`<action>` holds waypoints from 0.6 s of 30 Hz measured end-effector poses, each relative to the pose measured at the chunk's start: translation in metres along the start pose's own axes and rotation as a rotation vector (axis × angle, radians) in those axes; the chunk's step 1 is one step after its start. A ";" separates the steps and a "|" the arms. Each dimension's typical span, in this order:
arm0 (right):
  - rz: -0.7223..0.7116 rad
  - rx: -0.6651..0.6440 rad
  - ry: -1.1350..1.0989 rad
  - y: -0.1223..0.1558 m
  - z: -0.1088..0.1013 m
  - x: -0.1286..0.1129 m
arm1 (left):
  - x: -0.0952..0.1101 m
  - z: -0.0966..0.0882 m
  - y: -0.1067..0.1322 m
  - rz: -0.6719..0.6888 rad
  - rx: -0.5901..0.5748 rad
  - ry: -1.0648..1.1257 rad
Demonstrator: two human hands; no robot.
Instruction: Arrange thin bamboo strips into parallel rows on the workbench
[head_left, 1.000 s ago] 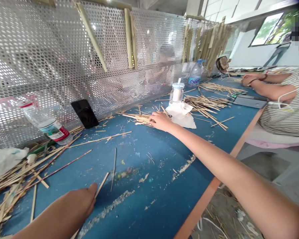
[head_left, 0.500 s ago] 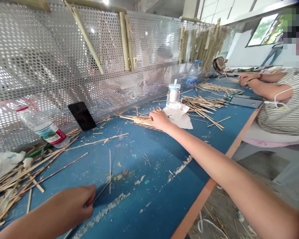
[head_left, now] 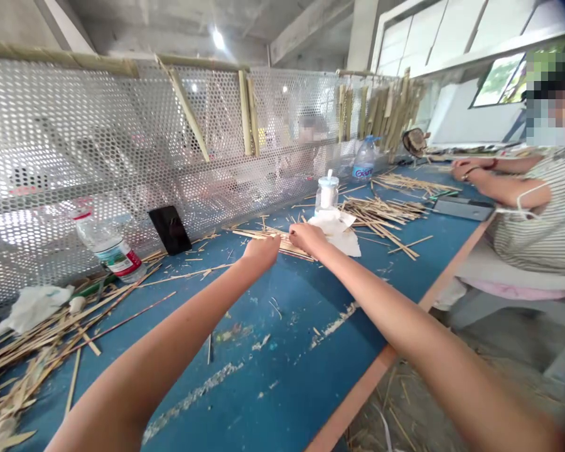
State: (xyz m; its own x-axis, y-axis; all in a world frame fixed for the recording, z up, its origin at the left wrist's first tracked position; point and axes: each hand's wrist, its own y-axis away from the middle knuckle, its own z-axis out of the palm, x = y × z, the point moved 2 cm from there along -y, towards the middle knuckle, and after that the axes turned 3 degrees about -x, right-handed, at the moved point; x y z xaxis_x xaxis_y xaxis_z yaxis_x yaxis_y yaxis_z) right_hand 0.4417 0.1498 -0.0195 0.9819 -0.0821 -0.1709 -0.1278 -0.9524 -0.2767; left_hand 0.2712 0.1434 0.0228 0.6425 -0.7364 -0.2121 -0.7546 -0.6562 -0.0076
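Observation:
My left hand (head_left: 262, 252) is closed and reaches across the blue table to a small pile of thin bamboo strips (head_left: 249, 234). Whatever its fingers grip is hidden at this distance. Just to its right, with a narrow gap between the two, my right hand (head_left: 307, 238) is curled over the same pile, its fingers closed on strips there. White tissue paper (head_left: 343, 240) lies beside the right hand. Behind the tissue stands a clear cup (head_left: 327, 196) with a pale lid and straw.
At left are a tilted water bottle (head_left: 117, 254), a black phone (head_left: 170, 230) against the perforated metal screen (head_left: 136, 169), and scattered bamboo strips (head_left: 42, 342). Farther right lie a larger strip pile (head_left: 381, 210), a blue-labelled bottle (head_left: 365, 160) and a grey device (head_left: 464, 207). A person (head_left: 522, 194) sits at the right.
My left hand has moved from the near left of the table, where a thin strip showed at its fingers, forward to the pile. My right hand stays over the pile. The view has tilted up.

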 end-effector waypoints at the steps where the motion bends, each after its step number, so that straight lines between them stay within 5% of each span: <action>1: 0.006 0.005 0.005 0.000 -0.001 0.002 | 0.001 0.005 0.007 0.011 0.007 0.020; 8: 0.036 0.047 0.007 -0.002 -0.002 0.013 | 0.016 0.045 0.138 0.198 -0.064 0.265; 11: 0.049 0.037 -0.004 -0.002 0.002 0.013 | 0.002 0.053 0.170 0.293 -0.150 0.419; 15: 0.070 0.031 -0.006 0.002 0.004 0.010 | -0.070 0.071 0.179 0.246 -0.141 0.349; 18: 0.077 0.039 -0.009 0.004 0.002 0.006 | -0.145 0.086 0.190 -0.001 -0.040 0.138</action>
State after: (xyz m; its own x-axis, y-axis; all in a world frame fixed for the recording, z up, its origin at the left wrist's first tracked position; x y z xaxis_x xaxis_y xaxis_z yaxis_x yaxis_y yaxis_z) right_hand 0.4464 0.1463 -0.0237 0.9677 -0.1517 -0.2016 -0.2083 -0.9311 -0.2993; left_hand 0.0230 0.1397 -0.0321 0.6575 -0.7497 -0.0753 -0.7499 -0.6608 0.0314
